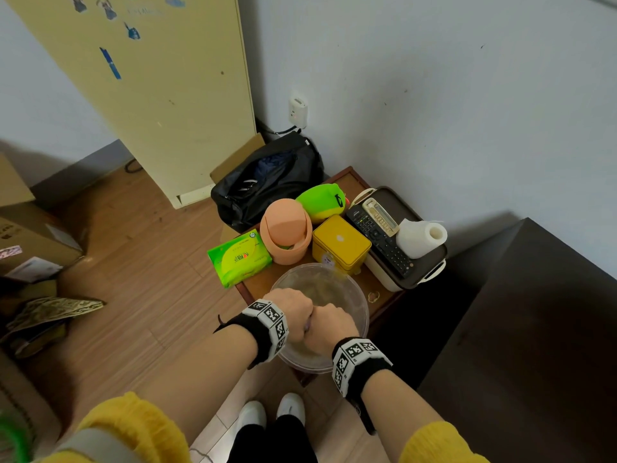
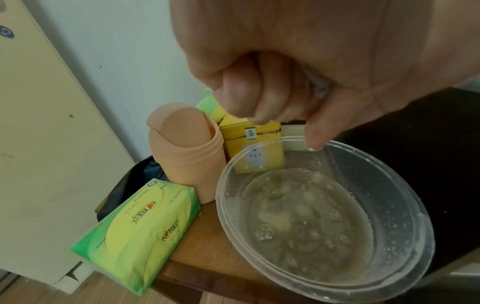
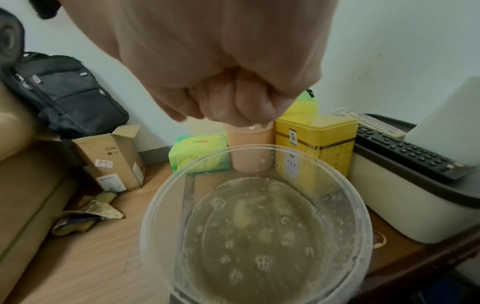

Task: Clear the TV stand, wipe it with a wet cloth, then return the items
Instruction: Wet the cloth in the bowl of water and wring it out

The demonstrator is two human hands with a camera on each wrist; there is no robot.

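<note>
Both hands are clenched into fists and pressed together over a clear plastic bowl of cloudy, bubbly water. My left hand and right hand grip a small wet cloth between them, of which only a greyish sliver shows. The left wrist view shows the curled left fingers and a wet bit of the cloth above the bowl. The right fingers drip over the water in the right wrist view. The dark TV stand is at the right, its top bare.
The bowl stands on a small wooden table with a green tissue pack, a peach mini bin, a yellow tin, a green plush, remotes and a paper roll. A black backpack lies behind.
</note>
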